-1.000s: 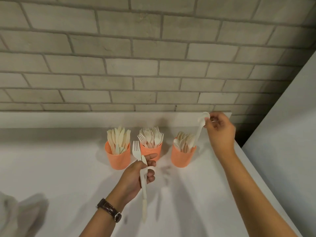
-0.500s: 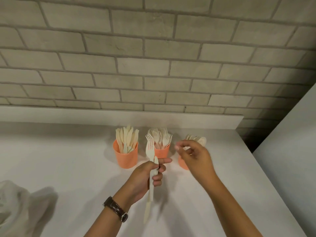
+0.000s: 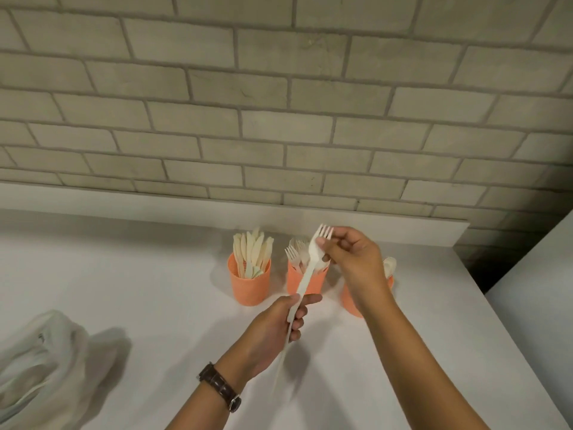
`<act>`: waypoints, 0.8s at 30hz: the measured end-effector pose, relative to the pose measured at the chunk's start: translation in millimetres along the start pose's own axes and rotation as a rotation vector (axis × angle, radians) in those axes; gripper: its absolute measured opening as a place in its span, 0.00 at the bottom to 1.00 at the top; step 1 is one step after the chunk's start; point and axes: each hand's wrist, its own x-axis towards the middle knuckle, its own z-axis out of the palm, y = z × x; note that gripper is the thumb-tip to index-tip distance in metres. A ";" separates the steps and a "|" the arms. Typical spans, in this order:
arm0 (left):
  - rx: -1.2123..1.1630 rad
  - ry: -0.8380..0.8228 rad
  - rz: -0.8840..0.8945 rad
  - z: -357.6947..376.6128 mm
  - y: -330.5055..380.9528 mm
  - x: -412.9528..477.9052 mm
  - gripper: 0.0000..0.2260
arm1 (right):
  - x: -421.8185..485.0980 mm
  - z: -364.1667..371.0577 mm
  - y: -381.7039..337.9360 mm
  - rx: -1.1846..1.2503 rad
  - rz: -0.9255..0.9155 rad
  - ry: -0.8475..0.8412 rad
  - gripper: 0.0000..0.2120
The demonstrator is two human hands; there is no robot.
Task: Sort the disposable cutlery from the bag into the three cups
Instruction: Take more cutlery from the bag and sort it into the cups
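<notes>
1. The right hand (image 3: 353, 262), at the centre of the frame, is pinching a white fork (image 3: 307, 274) just below its tines.
2. The left hand (image 3: 273, 327), lower centre, is curling its fingers round the fork's handle and a second utensil (image 3: 282, 361), blurred, possibly a knife, hanging downward.
3. Three orange cups are standing in a row behind the hands: the knife cup (image 3: 249, 285), the fork cup (image 3: 316, 282) and the spoon cup (image 3: 350, 301), which is partly hidden by the right wrist.
4. The bag (image 3: 37, 361) is lying crumpled on the tabletop (image 3: 139, 274) at lower left.
</notes>
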 end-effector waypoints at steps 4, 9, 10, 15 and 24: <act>-0.110 0.179 0.025 -21.6 -2.3 -2.3 0.18 | 31.1 -14.6 -12.4 -0.012 -0.250 0.243 0.11; 0.012 0.306 0.156 -42.2 7.1 -7.8 0.12 | 50.6 -7.3 38.1 -0.422 -0.276 0.252 0.08; 0.037 0.314 0.214 -43.4 14.5 -9.6 0.12 | 51.1 -5.1 50.7 -0.513 -0.246 0.203 0.06; 0.129 0.424 0.605 -49.0 75.6 -14.4 0.07 | 45.9 -1.2 84.1 -0.984 -0.130 -0.021 0.13; 0.525 0.748 0.785 -83.3 106.9 24.2 0.08 | 8.1 -15.2 67.8 -0.907 -0.351 0.031 0.12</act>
